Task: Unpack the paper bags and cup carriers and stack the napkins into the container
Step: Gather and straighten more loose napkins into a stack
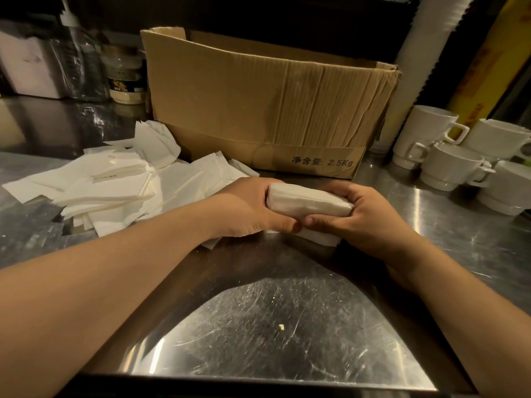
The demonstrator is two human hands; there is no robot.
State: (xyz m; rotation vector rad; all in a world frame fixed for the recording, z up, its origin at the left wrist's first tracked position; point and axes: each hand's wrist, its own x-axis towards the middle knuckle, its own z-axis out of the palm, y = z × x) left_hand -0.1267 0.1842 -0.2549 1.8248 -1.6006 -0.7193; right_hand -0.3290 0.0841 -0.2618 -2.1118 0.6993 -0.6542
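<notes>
Many loose napkins, seemingly steel counter.

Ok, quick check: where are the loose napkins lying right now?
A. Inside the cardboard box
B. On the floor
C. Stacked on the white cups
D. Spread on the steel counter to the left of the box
D: the loose napkins lie scattered on the steel counter, left of the cardboard box, while the left hand and right hand hold a squared-up napkin stack.
</notes>
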